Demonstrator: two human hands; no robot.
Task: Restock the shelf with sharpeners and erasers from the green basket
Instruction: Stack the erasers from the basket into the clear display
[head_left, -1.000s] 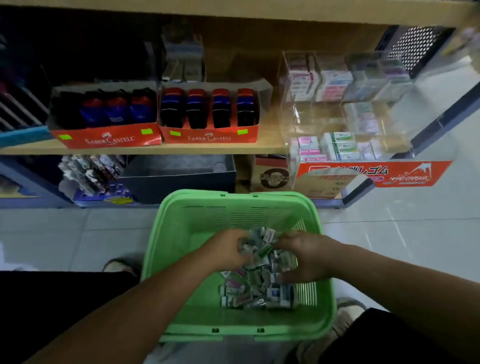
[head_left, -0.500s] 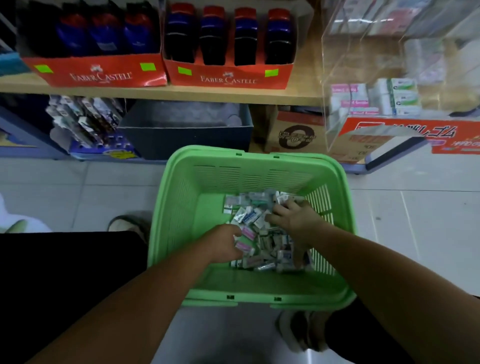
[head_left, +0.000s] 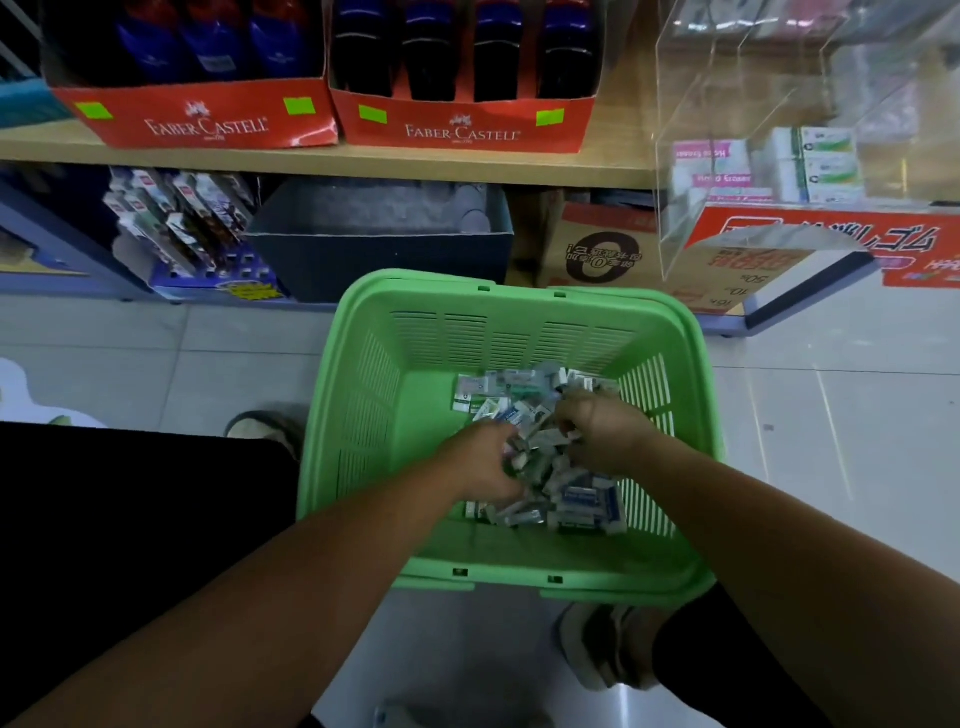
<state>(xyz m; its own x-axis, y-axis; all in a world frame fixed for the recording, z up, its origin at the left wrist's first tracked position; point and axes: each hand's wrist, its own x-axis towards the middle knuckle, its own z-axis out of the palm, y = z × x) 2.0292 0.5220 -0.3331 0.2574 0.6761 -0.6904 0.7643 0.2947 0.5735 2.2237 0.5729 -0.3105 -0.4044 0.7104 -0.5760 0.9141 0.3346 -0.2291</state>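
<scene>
Okay:
1. Boxed erasers (head_left: 587, 501) lie piled on the green basket (head_left: 363, 395) floor, toward its right wall.
2. Left hand (head_left: 483, 467) and right hand (head_left: 605, 434): fingers curled into the pile, clutching some.
3. Probably light, stiff, slick-wrapped; scoop handfuls from underneath.

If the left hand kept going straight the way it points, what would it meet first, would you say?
Most likely the eraser pile in the green basket: the left hand is at its near edge, with the right hand just beyond, though depth is unclear.

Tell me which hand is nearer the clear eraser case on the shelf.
Right. The right hand is in the eraser pile below the clear case; the left hand lies beside it, farther left.
</scene>
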